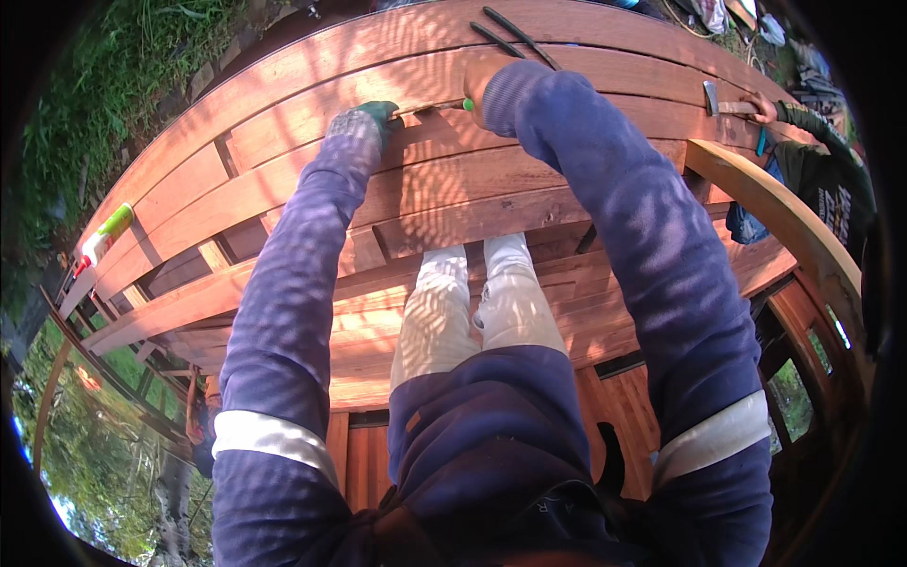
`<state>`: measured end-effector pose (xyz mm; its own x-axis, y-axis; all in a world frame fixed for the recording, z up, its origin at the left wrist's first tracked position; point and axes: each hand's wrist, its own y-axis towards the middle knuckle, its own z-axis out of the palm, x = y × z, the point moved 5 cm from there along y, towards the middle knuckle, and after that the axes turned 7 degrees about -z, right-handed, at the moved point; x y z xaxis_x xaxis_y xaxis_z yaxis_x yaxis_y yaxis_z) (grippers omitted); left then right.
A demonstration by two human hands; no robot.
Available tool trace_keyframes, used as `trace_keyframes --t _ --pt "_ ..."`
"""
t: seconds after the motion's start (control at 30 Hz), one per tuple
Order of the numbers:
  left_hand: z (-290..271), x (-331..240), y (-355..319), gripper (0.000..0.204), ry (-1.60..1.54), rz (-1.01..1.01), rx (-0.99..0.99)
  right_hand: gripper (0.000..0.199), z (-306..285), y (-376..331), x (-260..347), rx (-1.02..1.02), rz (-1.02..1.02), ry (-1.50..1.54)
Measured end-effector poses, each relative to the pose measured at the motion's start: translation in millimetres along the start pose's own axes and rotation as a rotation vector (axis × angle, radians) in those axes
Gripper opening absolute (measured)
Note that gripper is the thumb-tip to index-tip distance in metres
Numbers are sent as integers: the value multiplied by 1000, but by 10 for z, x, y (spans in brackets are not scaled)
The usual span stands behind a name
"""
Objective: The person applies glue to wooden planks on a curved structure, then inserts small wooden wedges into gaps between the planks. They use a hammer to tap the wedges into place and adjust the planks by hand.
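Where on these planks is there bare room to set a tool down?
Bare: the planks between the hands and the white trouser legs. Crowded: the far edge with two dark rods, and the right end by a co-worker's hand and hammer.

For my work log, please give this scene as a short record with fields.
place: curved deck of reddish wooden planks, outdoors, grass beside
left hand: green glove, on a plank edge, by a thin tool
right hand: bare, at the tool's green end; grip unclear
nearby: two dark rods; glue bottle at left
other person: hand with hammer, right
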<state>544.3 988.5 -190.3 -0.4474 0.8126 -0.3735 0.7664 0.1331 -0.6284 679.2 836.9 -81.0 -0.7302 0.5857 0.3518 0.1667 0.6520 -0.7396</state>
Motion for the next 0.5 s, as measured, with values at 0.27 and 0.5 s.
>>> trace_keyframes --t 0.27,0.5 --pt "103 50 -8 30 -7 53 -121 19 58 -21 -139 -24 -6 62" --pt "52 -37 -92 16 -34 160 -216 22 35 -114 -187 -61 -25 130"
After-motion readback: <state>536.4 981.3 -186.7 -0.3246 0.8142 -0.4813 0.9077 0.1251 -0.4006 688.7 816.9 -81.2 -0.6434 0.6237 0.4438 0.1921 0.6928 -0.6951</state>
